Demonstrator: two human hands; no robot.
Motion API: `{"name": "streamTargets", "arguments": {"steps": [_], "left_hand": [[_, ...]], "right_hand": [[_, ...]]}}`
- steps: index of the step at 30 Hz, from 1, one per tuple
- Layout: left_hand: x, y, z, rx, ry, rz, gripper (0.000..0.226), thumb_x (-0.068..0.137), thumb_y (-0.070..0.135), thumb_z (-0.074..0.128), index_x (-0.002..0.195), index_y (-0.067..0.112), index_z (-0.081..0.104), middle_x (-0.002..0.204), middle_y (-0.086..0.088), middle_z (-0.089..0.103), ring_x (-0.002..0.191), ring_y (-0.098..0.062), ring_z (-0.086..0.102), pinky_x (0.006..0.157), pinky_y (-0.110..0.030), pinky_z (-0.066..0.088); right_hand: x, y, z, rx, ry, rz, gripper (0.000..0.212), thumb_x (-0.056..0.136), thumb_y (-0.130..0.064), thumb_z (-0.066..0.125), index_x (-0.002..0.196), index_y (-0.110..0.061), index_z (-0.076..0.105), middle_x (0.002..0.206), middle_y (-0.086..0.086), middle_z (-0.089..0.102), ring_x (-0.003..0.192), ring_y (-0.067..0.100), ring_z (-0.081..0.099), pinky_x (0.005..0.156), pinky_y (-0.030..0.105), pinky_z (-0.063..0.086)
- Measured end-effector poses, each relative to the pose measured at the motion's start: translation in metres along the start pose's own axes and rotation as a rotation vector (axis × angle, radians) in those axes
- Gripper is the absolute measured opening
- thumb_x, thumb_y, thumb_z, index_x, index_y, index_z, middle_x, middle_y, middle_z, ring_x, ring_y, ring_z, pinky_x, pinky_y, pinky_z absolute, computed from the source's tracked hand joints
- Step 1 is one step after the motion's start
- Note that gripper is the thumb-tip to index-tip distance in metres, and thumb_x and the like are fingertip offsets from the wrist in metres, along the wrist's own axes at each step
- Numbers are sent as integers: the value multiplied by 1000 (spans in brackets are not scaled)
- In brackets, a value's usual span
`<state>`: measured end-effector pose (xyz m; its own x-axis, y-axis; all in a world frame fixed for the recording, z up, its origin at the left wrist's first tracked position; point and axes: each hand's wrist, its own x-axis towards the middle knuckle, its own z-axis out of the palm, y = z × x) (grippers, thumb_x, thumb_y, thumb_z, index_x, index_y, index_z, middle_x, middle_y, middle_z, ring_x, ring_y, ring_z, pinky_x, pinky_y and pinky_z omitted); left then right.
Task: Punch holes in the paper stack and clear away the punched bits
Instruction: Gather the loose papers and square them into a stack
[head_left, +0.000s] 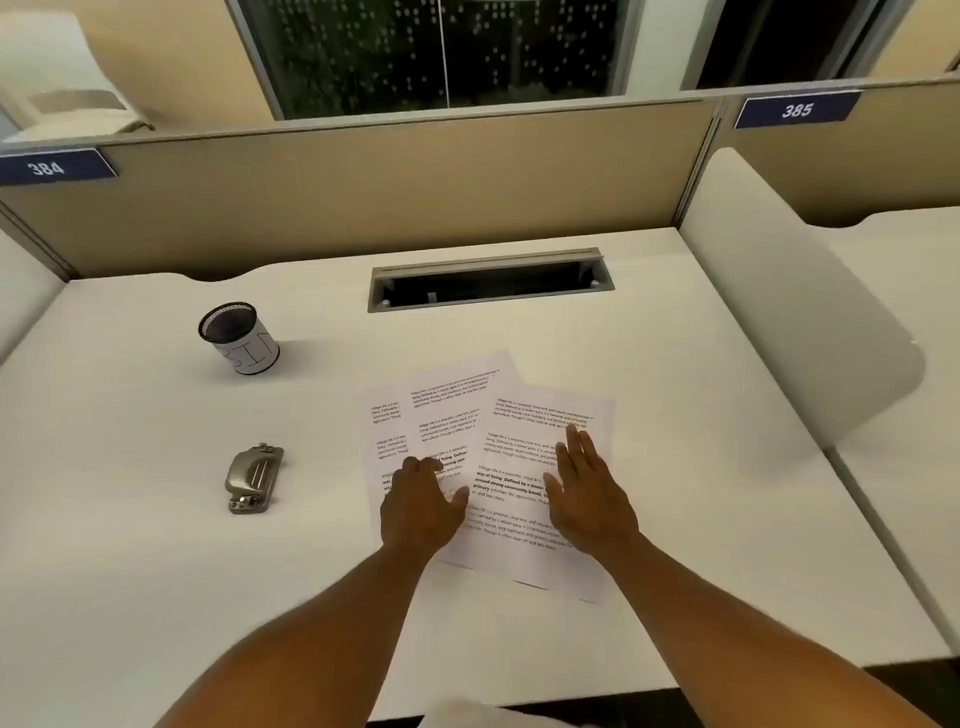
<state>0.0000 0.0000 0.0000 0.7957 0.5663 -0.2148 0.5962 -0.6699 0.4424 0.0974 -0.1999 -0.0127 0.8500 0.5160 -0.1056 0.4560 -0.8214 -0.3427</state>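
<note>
Three printed paper sheets (452, 410) lie fanned out and overlapping on the white desk (156, 545), right of centre. My left hand (421, 506) rests palm down on the lower part of the left sheets, fingers slightly spread. My right hand (587, 493) lies flat on the right sheet, fingers pointing away from me. Neither hand holds anything. A metal hole punch (254, 478) sits on the desk to the left of the papers, well apart from both hands.
A black mesh cup (239, 338) wrapped in a white label stands at the back left. A rectangular cable slot (491, 280) opens in the desk beyond the papers. A beige partition (363, 187) closes the back; a white divider (789, 322) bounds the right side.
</note>
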Motion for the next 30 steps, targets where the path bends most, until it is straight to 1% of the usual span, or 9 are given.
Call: {"name": "streamTargets", "arguments": {"steps": [4, 7, 13, 18, 21, 23, 25, 28, 30], "left_hand": [[3, 11, 6, 45, -41, -18, 79, 75, 64, 68, 136, 19, 47, 133, 0, 49, 126, -21, 47, 96, -40, 45], [5, 19, 13, 41, -77, -50, 90, 68, 67, 72, 137, 16, 44, 134, -2, 47, 127, -23, 45, 96, -40, 45], [9, 31, 21, -12, -117, -137, 97, 67, 62, 77, 139, 10, 38, 139, -9, 39, 131, -28, 40, 99, -42, 44], [17, 41, 22, -121, -143, -279, 99, 64, 62, 80, 137, 8, 39, 134, -12, 41, 124, -31, 49, 99, -42, 46], [22, 46, 23, -208, -192, -333, 91, 64, 64, 79, 129, 8, 49, 127, -9, 53, 116, -28, 58, 94, -38, 50], [27, 49, 26, -296, -259, -311, 72, 69, 66, 74, 111, 9, 64, 110, -4, 70, 97, -23, 68, 88, -38, 56], [29, 53, 27, -406, -304, -299, 58, 74, 65, 70, 96, 12, 73, 93, -2, 76, 83, -19, 71, 81, -36, 58], [31, 57, 28, -650, -330, -391, 48, 75, 55, 76, 99, 15, 72, 94, -3, 76, 83, -21, 72, 81, -37, 59], [31, 60, 27, -754, -362, -400, 43, 75, 48, 80, 102, 16, 71, 95, -4, 77, 83, -23, 74, 77, -37, 61]], "right_hand": [[-3, 3, 10, -3, -76, 55, 60, 101, -43, 25, 152, -12, 19, 163, 0, -6, 150, 15, -6, 118, 33, 19], [-5, 6, 20, -21, -121, 69, 62, 100, -44, 26, 152, -12, 17, 163, 1, -7, 150, 16, -7, 119, 34, 18], [-8, 7, 29, -22, -166, 104, 65, 98, -45, 33, 152, -11, 18, 164, 2, -3, 150, 17, -6, 118, 35, 20], [-3, 3, 27, -22, -182, 124, 65, 97, -44, 37, 150, -11, 21, 164, 2, -1, 150, 18, -4, 117, 38, 24], [-1, 3, 27, -25, -176, 127, 65, 96, -44, 39, 149, -11, 24, 164, 2, 1, 150, 17, -2, 115, 39, 28], [-2, 3, 26, -28, -166, 125, 64, 95, -45, 40, 149, -12, 26, 163, 2, 3, 150, 17, 0, 113, 39, 30], [-2, 4, 25, -36, -164, 115, 64, 95, -46, 40, 148, -12, 27, 163, 1, 4, 150, 17, 1, 113, 39, 32], [-1, 5, 22, -44, -173, 109, 64, 95, -48, 40, 148, -14, 28, 163, 1, 5, 150, 17, 2, 112, 39, 32], [-1, 6, 20, -63, -172, 99, 65, 94, -49, 41, 147, -14, 30, 163, 2, 7, 150, 18, 3, 113, 38, 32]]}}
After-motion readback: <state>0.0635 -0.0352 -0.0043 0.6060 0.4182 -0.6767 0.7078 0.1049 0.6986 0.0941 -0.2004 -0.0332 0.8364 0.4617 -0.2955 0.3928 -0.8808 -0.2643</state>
